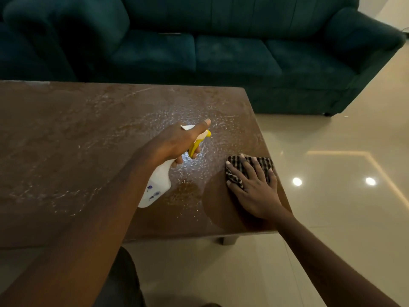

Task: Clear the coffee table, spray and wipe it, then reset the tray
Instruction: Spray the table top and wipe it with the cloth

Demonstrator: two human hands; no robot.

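The brown table (66, 151) fills the left and middle of the head view, and its top is speckled with wet droplets and pale streaks. They lie thickest in a glaring patch just beyond the spray bottle (157, 185). Close to the near right corner the surface shows a smoother, duller arc. One pale table leg (229, 240) shows under the near edge.

The bottle is white with small blue marks on its body and a yellow trigger (194, 148). It is held tilted above the table, nozzle pointing away from the person and down at the wet patch. The left hand (174, 145) grips its neck: the index finger lies straight along the top of the sprayer head, and the other fingers curl round the trigger.

A checked cloth (233, 177), dark and light, lies bunched on the table near its right edge. The right hand (254, 191) presses flat on it, palm down with fingers straight and slightly spread, so the cloth shows at the fingertips and beside the thumb. The two hands are near each other but apart.

Beyond the far edge of the table stands a dark green sofa (221, 52) with three seat cushions. To the right and in front is a glossy cream tiled floor (332, 229), carrying two round reflections of lights (297, 181)
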